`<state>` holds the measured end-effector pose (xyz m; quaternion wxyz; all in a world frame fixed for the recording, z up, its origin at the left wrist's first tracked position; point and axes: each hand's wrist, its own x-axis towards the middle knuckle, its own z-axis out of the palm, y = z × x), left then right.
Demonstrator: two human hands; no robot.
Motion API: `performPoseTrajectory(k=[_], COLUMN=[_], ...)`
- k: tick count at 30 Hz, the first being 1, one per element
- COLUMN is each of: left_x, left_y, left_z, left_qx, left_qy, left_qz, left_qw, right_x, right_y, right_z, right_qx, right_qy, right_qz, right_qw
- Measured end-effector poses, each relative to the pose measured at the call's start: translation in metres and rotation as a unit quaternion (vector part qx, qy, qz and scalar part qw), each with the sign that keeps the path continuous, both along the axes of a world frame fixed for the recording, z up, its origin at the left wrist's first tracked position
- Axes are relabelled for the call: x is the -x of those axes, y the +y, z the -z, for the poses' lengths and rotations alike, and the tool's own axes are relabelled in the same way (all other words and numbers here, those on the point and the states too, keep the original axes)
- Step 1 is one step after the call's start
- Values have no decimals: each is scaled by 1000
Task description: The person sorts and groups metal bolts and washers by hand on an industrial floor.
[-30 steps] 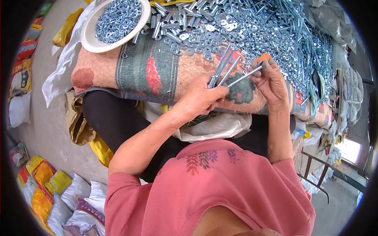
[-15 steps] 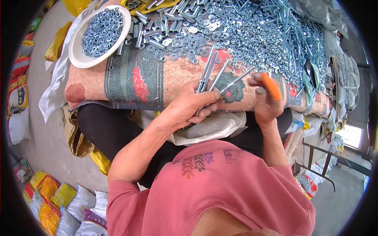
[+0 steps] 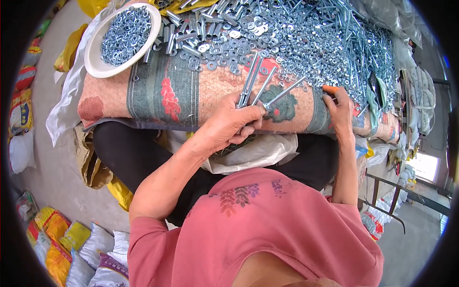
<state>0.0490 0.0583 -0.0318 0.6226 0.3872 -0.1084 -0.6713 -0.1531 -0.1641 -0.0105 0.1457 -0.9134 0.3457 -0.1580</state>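
Observation:
My left hand is closed around several long metal bolts, which fan out upward and to the right from between thumb and fingers. One bolt slants apart from the others, with a small ring-like piece by its lower end. My right hand wears an orange finger cover on one finger. Its thumb and covered finger come together at the near edge of a heap of small nuts; whatever is between the fingertips is hidden. Flat washers lie spread beyond my left hand.
A white bowl full of small ring-shaped pieces stands at the far left on the patterned cushioned surface. Short metal tubes lie beside it, long bolts at the far right. A whitish plastic bag is below my left hand.
My right hand has moved away from the bolts, to the right, and down to the nut heap. My left hand keeps its hold on the bolts, barely shifted.

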Motion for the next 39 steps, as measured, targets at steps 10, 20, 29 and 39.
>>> performPoseTrajectory(k=[10,20,29,39], left_x=[3,1,2,-2], left_y=[-2,0,-1,0], left_z=[1,-1,6,5], left_qx=[-14,-18,-34,-25], left_qy=[-12,-25,-6,-13], left_qz=[8,18,62,102], left_qw=[1000,999,998,994], right_x=[-18,-60,-54,-52], right_y=[6,66,74,75], right_z=[-7,-13,-19,-12], right_qx=[-137,-357,6,-558], right_qy=[-154,-346,-204,-209], right_qz=[22,-52,-82,-28], right_qw=[978,866,975,803])
